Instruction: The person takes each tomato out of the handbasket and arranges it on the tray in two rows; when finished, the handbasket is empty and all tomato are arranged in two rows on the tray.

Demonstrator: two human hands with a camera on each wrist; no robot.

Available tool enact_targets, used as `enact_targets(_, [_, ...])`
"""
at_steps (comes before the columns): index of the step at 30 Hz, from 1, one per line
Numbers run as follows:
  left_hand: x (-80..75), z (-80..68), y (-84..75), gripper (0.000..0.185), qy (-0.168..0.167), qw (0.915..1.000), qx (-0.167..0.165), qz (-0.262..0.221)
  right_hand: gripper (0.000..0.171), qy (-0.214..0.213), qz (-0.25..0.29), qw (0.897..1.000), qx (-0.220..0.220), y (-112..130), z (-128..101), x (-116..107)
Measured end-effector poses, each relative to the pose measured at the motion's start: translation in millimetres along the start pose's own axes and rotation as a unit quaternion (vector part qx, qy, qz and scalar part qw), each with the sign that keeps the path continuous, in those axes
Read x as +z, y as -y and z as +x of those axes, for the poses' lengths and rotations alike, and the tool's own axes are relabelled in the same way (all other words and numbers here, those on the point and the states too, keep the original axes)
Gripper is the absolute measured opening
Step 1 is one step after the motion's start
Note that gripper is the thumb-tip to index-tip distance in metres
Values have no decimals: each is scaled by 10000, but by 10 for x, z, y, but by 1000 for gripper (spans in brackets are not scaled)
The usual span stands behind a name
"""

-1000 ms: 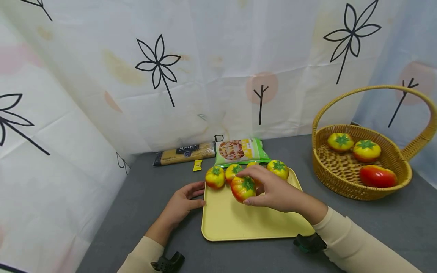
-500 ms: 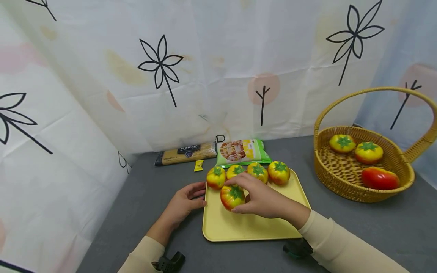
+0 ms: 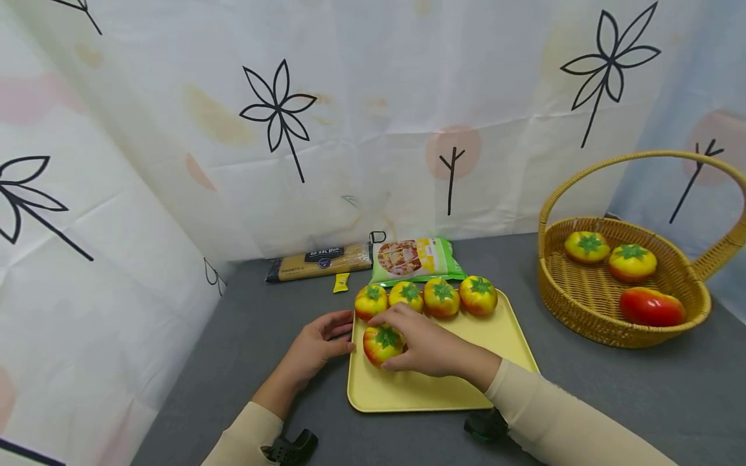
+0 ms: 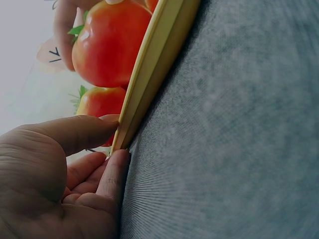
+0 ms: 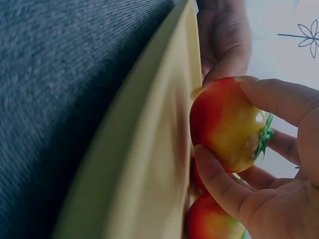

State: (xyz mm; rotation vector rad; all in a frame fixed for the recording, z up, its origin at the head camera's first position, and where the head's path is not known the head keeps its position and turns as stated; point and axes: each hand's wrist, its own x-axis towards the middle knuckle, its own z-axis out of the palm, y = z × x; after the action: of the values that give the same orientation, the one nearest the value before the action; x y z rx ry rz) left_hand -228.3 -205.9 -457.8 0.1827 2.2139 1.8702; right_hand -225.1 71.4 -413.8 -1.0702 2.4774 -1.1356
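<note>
Hands both occupied: near side of one tomato (image 3: 381,348) is gripped by the right hand's (image 3: 428,343) thumb, far side by its fingers; left edge of the yellow tray (image 3: 443,391) is pinched by the left hand (image 3: 315,353).

Labels: "SPAGHETTI" can roughly be made out on the long pasta pack (image 3: 350,260) (brand on its dark patch too blurred to be read). Food is pictured on the green-and-white pack (image 3: 402,259) beside it; no wording legible. Small yellow sachet (image 3: 340,282) is seen just in front, print unreadable.

Held tomato: glossy, rounded, red blending into yellow, topped with a green star-shaped calyx. It is held over the tray's left part, just in front of the leftmost of four similar tomatoes (image 3: 441,299) lined up along the far edge. Contact with the tray floor cannot be told.

Pose: right forearm is angled in from the lower right across the tray, calyx left uncovered by the grip. Left thumb is laid on the rim, fingers set against its outer side, near the tabletop (image 3: 250,336).

Off to the right, two yellow tomatoes (image 3: 632,264) and one red fruit (image 3: 651,307) are held in a handled wicker basket (image 3: 583,327).
</note>
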Motion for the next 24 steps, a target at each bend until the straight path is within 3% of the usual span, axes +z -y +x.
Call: enact_targets(24, [-3, 10, 9, 73, -34, 10000, -51, -27, 67, -560, 130, 9979, 303, -17, 83, 131])
